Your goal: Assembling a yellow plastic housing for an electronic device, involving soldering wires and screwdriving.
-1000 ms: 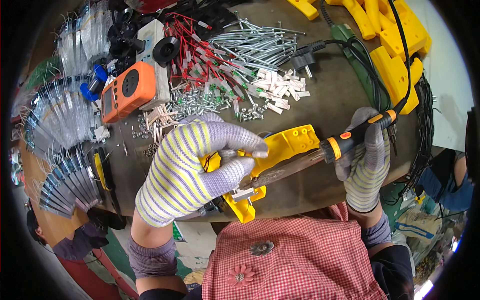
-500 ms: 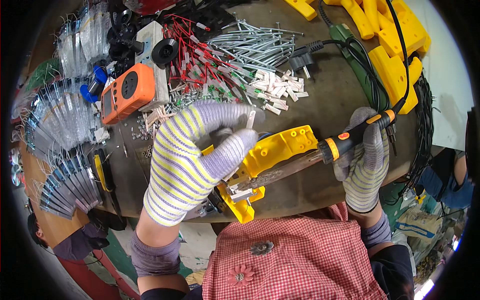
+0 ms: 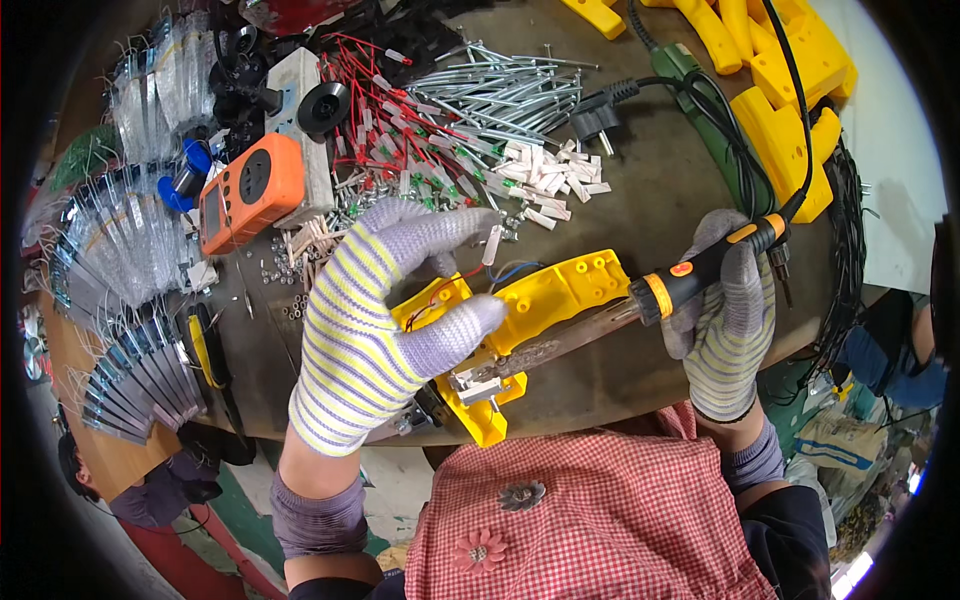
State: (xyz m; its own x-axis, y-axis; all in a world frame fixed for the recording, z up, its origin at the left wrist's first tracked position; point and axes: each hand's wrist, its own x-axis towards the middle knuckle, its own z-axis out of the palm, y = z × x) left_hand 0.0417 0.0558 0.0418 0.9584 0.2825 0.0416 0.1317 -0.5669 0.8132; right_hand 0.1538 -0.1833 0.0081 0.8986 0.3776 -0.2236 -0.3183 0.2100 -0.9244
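L hand (image 3: 385,320), in a yellow-striped knit glove, sits on top of the yellow plastic housing (image 3: 545,300) at the near edge of the bench (image 3: 650,190). Thumb and forefinger are pinched together over the housing's left end, where thin red and blue wires (image 3: 470,285) loop out; prob. gripping a wire or small part there, but the glove hides the contact, so can't say exactly what. R hand (image 3: 725,320), same kind of glove, is clenched round the black-and-orange handle of a soldering iron (image 3: 700,270).

Key relation: the iron's long axis runs from the R hand at upper right down-left, its dark shaft and tip (image 3: 545,350) passing just under the housing and ending beside the metal bits at the housing's lower left, close below the L fingers. The housing lies along nearly the same diagonal, w/ its right end pointing at the iron's handle. So the work spot is between the hands but much nearer the L one; the R hand is well apart from it, reaching it only through the iron.

Farther back on the bench: an orange meter (image 3: 250,195) to the left, a heap of red leads (image 3: 400,120) and white connectors (image 3: 545,180) mid-bench, more yellow housings (image 3: 790,110) at upper right, w/ the iron's black cord running up past them.
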